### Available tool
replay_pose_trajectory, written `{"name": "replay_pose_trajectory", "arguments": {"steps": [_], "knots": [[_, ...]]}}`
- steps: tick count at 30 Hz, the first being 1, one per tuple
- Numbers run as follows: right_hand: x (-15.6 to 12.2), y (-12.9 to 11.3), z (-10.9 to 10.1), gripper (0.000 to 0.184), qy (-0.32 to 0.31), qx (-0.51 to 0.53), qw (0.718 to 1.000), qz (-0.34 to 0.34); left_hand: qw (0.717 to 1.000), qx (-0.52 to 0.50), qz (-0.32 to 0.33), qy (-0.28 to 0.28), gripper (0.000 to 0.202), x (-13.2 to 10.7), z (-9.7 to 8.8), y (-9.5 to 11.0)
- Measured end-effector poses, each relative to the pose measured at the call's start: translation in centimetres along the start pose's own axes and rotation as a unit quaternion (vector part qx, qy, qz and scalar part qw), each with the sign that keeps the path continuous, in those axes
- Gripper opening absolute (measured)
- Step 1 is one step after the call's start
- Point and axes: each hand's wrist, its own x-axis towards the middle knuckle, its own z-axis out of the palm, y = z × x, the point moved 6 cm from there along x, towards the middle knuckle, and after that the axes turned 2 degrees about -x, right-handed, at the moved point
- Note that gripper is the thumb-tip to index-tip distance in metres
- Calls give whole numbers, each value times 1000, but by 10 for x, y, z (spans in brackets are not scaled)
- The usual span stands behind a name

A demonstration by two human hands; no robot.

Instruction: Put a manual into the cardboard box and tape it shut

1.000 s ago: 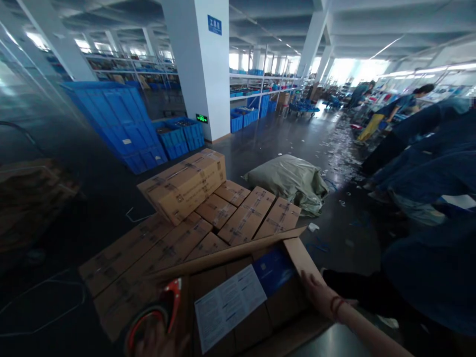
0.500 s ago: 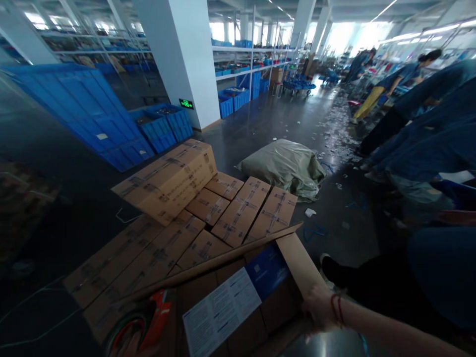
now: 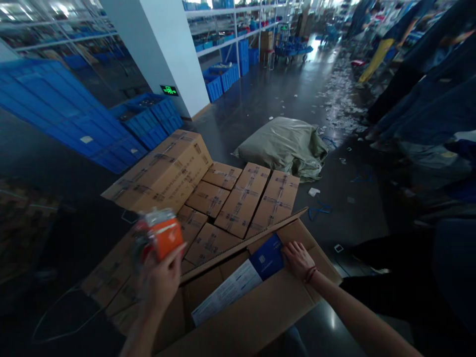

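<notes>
Gripped in your left hand (image 3: 159,285): orange tape dispenser (image 3: 159,237), raised over the carton's left side. Your right hand (image 3: 297,258): flat, fingers spread, pressing the far flap of the open carton (image 3: 260,317). Leaflet (image 3: 226,295) lies atop the contents. Flaps unclosed, no tape laid yet; sealed cartons (image 3: 241,198) stacked beyond.
</notes>
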Motion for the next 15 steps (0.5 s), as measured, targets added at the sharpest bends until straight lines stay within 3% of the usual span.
{"name": "replay_pose_trajectory", "arguments": {"steps": [2, 4, 6, 8, 11, 12, 13, 15], "knots": [[-3, 12, -2, 17, 50, 14, 998, 38, 998, 38, 33, -35, 36, 34, 23, 44], [-10, 33, -6, 18, 131, 24, 984, 121, 991, 46, 81, -99, 35, 41, 54, 78], [-22, 60, -12, 24, 232, 34, 944, 231, 988, 60, 89, -107, 36, 16, 79, 93], [-35, 83, -18, 35, 329, 48, 884, 329, 989, 114, 50, -75, 42, -25, 98, 90], [-46, 90, -26, 46, 419, 51, 814, 399, 975, 209, 18, -74, 50, -80, 130, 81], [-46, 83, -28, 47, 426, 48, 811, 399, 970, 231, 28, -72, 51, -89, 139, 81], [-40, 71, -27, 48, 401, 40, 838, 368, 966, 249, 42, -59, 52, -93, 145, 81], [-18, 32, -16, 49, 266, 17, 937, 226, 961, 266, 75, -2, 51, -88, 147, 83]]}}
